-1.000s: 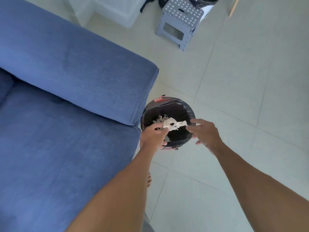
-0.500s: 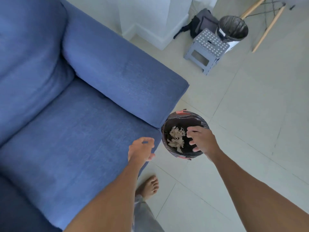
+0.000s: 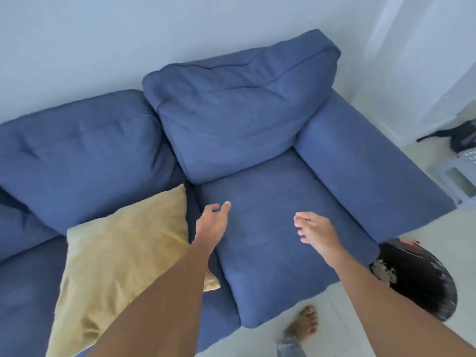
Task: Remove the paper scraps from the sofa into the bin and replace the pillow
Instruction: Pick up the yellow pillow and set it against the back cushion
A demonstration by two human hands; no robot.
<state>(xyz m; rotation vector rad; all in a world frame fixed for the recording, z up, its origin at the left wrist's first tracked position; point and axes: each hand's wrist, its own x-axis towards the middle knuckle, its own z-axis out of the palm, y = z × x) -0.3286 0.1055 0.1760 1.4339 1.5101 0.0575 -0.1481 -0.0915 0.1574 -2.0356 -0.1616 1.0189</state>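
A: What's different from a second ago?
B: Both the left hand and right hand have left the black-lined round bin and now hover, empty with fingers spread, over the blue fabric sofa.
A: And the scraps?
B: The torn pale paper scraps lie inside it.
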